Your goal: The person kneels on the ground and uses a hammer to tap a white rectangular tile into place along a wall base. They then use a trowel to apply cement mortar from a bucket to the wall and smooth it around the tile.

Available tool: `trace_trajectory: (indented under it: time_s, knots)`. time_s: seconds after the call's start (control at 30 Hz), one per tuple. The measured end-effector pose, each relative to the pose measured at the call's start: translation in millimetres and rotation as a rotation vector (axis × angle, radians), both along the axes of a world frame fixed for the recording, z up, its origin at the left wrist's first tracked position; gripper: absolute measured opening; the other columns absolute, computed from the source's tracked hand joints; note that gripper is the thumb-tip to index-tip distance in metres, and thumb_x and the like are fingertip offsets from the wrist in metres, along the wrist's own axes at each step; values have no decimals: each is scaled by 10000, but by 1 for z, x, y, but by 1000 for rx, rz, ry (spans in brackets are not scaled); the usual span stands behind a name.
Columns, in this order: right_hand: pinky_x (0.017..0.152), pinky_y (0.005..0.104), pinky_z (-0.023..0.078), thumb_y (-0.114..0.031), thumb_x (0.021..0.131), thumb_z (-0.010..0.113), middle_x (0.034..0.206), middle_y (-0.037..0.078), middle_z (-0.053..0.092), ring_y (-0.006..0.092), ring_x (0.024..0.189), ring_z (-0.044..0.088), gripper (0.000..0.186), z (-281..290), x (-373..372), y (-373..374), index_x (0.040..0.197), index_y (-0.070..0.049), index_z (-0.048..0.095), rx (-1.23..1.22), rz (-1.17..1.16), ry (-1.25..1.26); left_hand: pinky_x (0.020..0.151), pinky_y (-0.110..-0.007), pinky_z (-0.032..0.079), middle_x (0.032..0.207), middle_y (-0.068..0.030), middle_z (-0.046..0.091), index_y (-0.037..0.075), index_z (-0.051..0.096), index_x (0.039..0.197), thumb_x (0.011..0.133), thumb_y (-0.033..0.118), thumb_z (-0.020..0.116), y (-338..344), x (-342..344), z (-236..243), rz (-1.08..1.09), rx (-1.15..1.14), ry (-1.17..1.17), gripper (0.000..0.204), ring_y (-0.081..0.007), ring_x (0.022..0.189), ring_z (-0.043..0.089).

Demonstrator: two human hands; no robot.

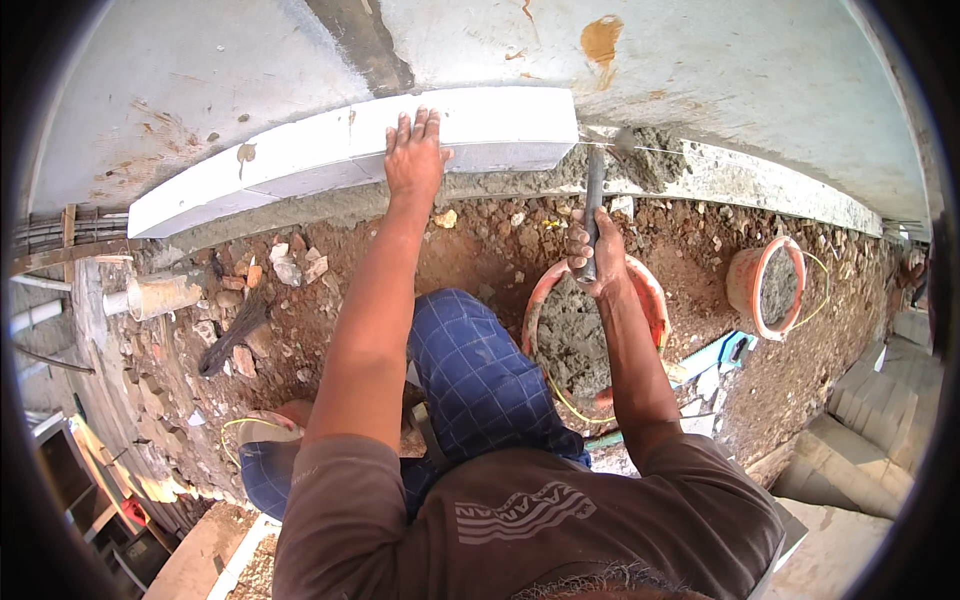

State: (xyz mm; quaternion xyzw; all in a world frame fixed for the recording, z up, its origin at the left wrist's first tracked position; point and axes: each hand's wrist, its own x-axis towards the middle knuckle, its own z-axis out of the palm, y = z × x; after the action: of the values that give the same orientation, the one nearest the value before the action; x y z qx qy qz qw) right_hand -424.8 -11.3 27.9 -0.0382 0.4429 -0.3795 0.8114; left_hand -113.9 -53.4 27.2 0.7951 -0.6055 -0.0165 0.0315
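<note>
My left hand [416,160] lies flat with its fingers stretched out on top of a white block [510,115], near its middle. The block sits at the right end of a row of white blocks [215,190] along the wall, on a bed of grey mortar [330,205]. My right hand [600,250] is closed around the thick dark handle of what looks like a mallet [594,190]. The handle points away from me, past the block's right end; its head is hard to make out. Wet mortar [655,160] lies right of the block, with a thin string above it.
Below my right hand stands an orange bucket [655,300] of mortar. Another orange bucket [741,280] stands farther right. A handsaw [715,355] with a blue handle lies between them. Stones and a dark bundle [232,332] lie on the soil at left. The grey wall [480,45] rises behind the blocks.
</note>
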Motion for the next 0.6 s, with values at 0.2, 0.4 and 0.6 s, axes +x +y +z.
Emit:
trace_trajectory:
  time_s: [0.2,0.4,0.6]
  knots:
    - [367,189,415,-466,1053,454,673,-45,470,36,454,437,430,19,-14,6,1117,-64,591,-15,10,-54,1229,-438,270,1579,-24,403,183,428,1509,856,414,732,0,1,-2,-10,0,5,756,-279,1474,339]
    - [311,176,373,-368,1063,479,632,-52,439,20,398,410,301,78,-29,66,1103,-91,589,-31,101,205,1242,-441,242,1604,-29,359,170,383,1532,911,417,671,-1,5,-2,-26,20,-13,728,-272,1491,304]
    - [328,186,379,-349,1033,558,659,-37,430,36,406,392,311,96,-36,135,1203,-93,512,-60,306,137,1253,-464,197,1620,-86,315,162,352,1548,931,396,652,6,10,-3,-31,14,-3,725,-300,1507,258]
